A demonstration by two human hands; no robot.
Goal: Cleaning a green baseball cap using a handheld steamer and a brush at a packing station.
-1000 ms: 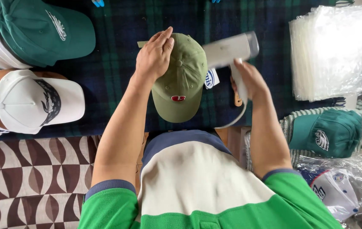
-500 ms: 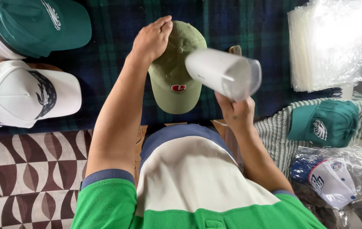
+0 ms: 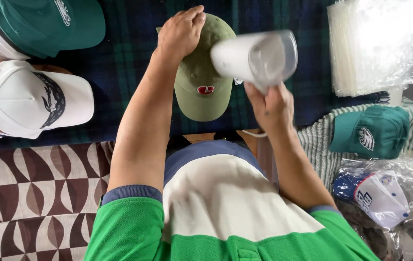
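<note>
Dark plaid cloth covers the table (image 3: 119,116), caps all around. Your left hand (image 3: 180,31) is pressed flat-ish on the crown of the olive cap (image 3: 201,82), fingers curled over the top, holding it down mid-table. Your right hand (image 3: 269,104) is clamped round the handle of a white handheld appliance (image 3: 257,58), looks like a steamer, blurred, nozzle tilted over the cap's right side. I'd say you're mid-pass working the crown; the next stroke probably wants your left fingers kept out of the nozzle's way. Both elbows are bent, forearms reaching away from your chest. White cap (image 3: 37,99) sits left, stack of clear bags (image 3: 376,43) right.
</note>
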